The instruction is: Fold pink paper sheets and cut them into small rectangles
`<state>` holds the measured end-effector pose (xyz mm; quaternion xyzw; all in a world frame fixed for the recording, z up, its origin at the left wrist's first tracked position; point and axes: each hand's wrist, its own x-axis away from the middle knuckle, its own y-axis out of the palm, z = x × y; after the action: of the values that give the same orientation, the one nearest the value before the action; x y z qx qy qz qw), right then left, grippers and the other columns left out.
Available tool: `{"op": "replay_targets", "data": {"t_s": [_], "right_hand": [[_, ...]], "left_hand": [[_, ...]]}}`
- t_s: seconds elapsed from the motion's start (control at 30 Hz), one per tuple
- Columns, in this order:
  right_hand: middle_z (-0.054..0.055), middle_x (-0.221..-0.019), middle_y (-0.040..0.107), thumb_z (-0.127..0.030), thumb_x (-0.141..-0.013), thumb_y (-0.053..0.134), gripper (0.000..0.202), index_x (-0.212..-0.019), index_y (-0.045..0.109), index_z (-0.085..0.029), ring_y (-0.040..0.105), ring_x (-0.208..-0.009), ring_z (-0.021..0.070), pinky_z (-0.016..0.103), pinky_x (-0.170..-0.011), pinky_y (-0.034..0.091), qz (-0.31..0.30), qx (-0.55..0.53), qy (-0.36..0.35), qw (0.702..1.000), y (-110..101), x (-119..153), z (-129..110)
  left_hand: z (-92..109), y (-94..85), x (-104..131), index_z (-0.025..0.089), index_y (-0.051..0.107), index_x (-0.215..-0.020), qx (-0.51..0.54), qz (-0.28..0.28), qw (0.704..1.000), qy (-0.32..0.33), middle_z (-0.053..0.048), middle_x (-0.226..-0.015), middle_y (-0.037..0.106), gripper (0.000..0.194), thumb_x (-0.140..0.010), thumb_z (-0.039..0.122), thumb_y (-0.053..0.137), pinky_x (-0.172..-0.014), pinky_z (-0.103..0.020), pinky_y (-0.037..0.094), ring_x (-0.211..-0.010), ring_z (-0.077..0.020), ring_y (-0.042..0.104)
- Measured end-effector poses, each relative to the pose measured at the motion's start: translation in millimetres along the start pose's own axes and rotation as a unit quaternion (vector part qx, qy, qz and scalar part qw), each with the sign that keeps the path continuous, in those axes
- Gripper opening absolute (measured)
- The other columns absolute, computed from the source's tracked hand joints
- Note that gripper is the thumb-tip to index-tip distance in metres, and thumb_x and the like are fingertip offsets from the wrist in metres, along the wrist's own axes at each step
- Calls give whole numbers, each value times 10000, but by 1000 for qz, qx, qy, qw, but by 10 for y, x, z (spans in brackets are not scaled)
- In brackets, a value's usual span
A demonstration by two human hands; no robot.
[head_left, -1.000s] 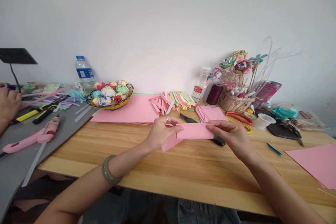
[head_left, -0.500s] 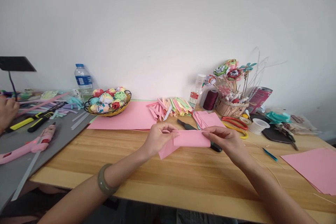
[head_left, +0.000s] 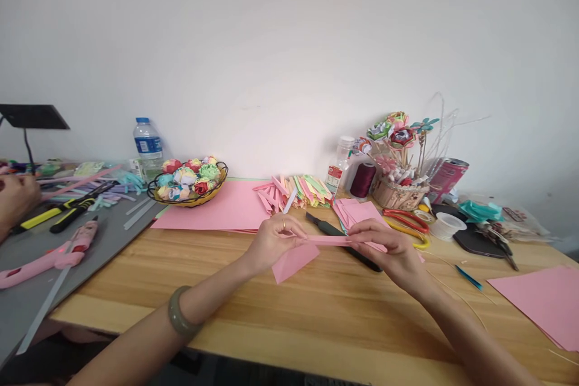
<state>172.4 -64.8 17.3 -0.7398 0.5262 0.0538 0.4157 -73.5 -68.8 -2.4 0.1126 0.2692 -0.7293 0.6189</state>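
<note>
Between my two hands a folded piece of pink paper (head_left: pixel 329 240) shows as a narrow strip, almost edge-on. My left hand (head_left: pixel 275 242) pinches its left end between thumb and fingers. At the other end my right hand (head_left: pixel 384 248) grips it the same way, partly covering the paper. Below my left hand a pink paper square (head_left: pixel 295 264) lies on the wooden table. A dark-handled cutter (head_left: pixel 337 230) rests just behind the strip, and its middle is partly hidden. Beyond it lies a small stack of pink paper pieces (head_left: pixel 359 211).
A basket of paper flowers (head_left: pixel 192 200) stands on large pink sheets (head_left: pixel 181 220). Several folded strips (head_left: pixel 298 192) lie at the back. Pliers (head_left: pixel 81 205) and a pink glue gun (head_left: pixel 67 250) are left, near another person's hand (head_left: pixel 15 196). More pink sheets (head_left: pixel 540 301) lie right.
The pink paper in my hands showed a broad face before and now appears as a thin strip. My hands stay at its two ends. The view has tilted slightly upward.
</note>
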Motion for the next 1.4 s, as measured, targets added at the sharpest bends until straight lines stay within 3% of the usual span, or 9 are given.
{"op": "replay_targets", "data": {"t_s": [0.13, 0.3, 0.47, 0.67, 0.93, 1.03, 1.1, 1.27, 1.4], "right_hand": [[62, -872, 636, -183, -842, 514, 176, -905, 671, -231, 559, -834, 161, 307, -710, 462, -87, 133, -144, 977, -10, 147, 54], [89, -941, 646, -150, -883, 422, 236, -994, 627, -184, 556, -915, 171, 305, -749, 471, -194, 181, -170, 949, -10, 358, -49], [95, -951, 650, -150, -894, 384, 268, -1017, 620, -178, 575, -929, 168, 296, -763, 482, -206, 205, -169, 942, 10, 465, -93], [90, -916, 648, -110, -877, 383, 262, -969, 622, -164, 579, -909, 168, 286, -755, 478, -202, 214, -177, 939, 85, 539, -81], [61, -762, 606, -190, -898, 374, 268, -756, 600, -174, 573, -712, 159, 278, -628, 471, -186, 301, -62, 933, 261, 508, -247], [70, -761, 594, -154, -890, 369, 254, -798, 605, -165, 574, -700, 180, 297, -596, 485, -136, 365, -73, 918, 415, 572, -193], [85, -821, 606, -118, -879, 359, 253, -879, 609, -154, 579, -737, 193, 316, -624, 503, -122, 381, -97, 912, 482, 620, -166], [111, -912, 629, -55, -856, 333, 307, -996, 601, -108, 591, -832, 198, 315, -730, 524, -105, 394, -142, 902, 515, 672, -172], [107, -970, 631, -47, -849, 340, 327, -1046, 590, -123, 593, -891, 179, 293, -760, 527, -112, 411, -134, 894, 499, 695, -165]], "left_hand": [[-104, -23, 86, 192, 678, -637, -107, -75, 988, 81, -41, -744, 686, 103, -717, 253, 699, -783, -323, 410, -776, -168, 551], [-138, 37, 253, 191, 684, -673, -149, -177, 964, 130, -31, -845, 707, 137, -780, 160, 604, -722, -265, 451, -813, -153, 570], [-112, 89, 320, 178, 675, -735, -209, -242, 930, 179, -52, -925, 700, 214, -850, 164, 495, -789, -268, 474, -898, -153, 602], [-162, 72, 363, 166, 649, -793, -279, -267, 879, 280, -64, -927, 697, 264, -876, 111, 404, -807, -269, 475, -894, -152, 623], [-24, 110, 363, 138, 622, -871, -344, -294, 865, 218, -63, -894, 675, 192, -889, 235, 458, -776, -262, 472, -825, -162, 616], [-42, 227, 413, 144, 606, -901, -428, -277, 830, 227, -54, -894, 641, 196, -908, 204, 420, -687, -264, 476, -795, -169, 587], [-69, 308, 462, 149, 600, -935, -438, -265, 826, 233, -57, -942, 627, 202, -915, 198, 404, -689, -273, 482, -839, -179, 572], [-128, 398, 539, 148, 569, -1061, -368, -246, 882, 161, -55, -1047, 624, 269, -946, 199, 332, -866, -228, 471, -1009, -131, 550], [-165, 337, 543, 131, 528, -1188, -359, -299, 863, 193, -85, -1279, 514, 327, -945, 175, 313, -1062, -294, 318, -1238, -160, 407]]}}
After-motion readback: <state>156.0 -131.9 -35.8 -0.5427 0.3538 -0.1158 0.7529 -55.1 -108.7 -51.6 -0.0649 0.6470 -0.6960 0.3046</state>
